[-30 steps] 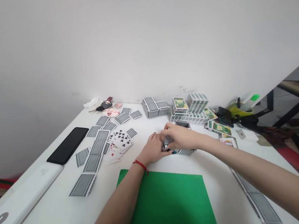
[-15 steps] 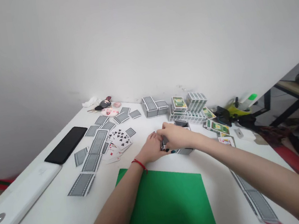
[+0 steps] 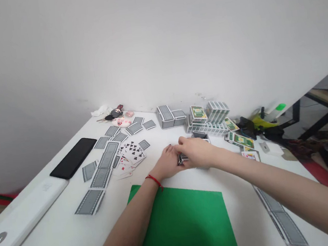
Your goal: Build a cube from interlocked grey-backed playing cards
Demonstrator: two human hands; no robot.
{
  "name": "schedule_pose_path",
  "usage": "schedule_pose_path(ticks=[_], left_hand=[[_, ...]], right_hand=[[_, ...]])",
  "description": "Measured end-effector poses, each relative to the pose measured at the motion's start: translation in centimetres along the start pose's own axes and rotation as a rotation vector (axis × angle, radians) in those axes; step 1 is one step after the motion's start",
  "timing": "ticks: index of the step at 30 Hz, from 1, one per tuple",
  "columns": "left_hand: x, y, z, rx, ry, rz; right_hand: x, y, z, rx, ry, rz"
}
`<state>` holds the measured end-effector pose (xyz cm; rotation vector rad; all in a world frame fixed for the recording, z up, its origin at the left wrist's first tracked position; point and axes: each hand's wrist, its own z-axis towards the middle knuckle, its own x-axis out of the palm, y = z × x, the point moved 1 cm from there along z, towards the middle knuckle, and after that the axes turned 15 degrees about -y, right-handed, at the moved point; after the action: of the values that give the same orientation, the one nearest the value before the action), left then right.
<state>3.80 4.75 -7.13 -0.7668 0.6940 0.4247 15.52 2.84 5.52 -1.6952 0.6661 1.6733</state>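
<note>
Both hands meet over the middle of the white table [image 3: 61, 243], just beyond a green mat [image 3: 184, 226]. My left hand [image 3: 167, 164], with a red string at the wrist, is closed on a small stack of grey-backed playing cards [image 3: 181, 159]. My right hand [image 3: 195, 151] curls over the same stack from the right and covers most of it. A dark card box [image 3: 199, 135] stands just behind my right hand.
Grey-backed cards [image 3: 101, 176] and face-up cards [image 3: 131, 152] lie to the left. Card stacks [image 3: 166, 117] and green packs [image 3: 198, 113] stand by the wall. A black phone [image 3: 73, 158] and a white device [image 3: 22, 220] lie left; a card row [image 3: 283, 220] runs right.
Both hands stay together on the card stack. My right hand has dropped slightly and closed further over the cards, hiding more of them.
</note>
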Motion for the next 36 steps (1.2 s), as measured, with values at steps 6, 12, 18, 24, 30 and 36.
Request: schedule_pose_path(ticks=[6,12,18,24,30,36], left_hand=[[-0.1,-0.2,0.1,0.000,0.013,-0.007],[-0.3,-0.2,0.1,0.008,0.038,0.023],[-0.3,-0.1,0.1,0.022,0.061,0.044],[-0.2,-0.1,0.1,0.020,0.061,0.034],[-0.2,-0.1,0.1,0.002,0.047,-0.003],[-0.2,-0.2,0.1,0.010,0.040,0.020]], right_hand=[[0.0,-1.0,0.2,-0.050,0.031,0.048],[0.0,-2.2,0.1,-0.054,-0.013,0.184],[-0.2,-2.0,0.1,-0.032,-0.011,0.203],[0.1,-1.8,0.5,0.004,0.012,0.200],[0.8,-1.8,0.6,0.039,-0.001,0.166],[0.9,-1.0,0.7,0.087,0.014,0.117]])
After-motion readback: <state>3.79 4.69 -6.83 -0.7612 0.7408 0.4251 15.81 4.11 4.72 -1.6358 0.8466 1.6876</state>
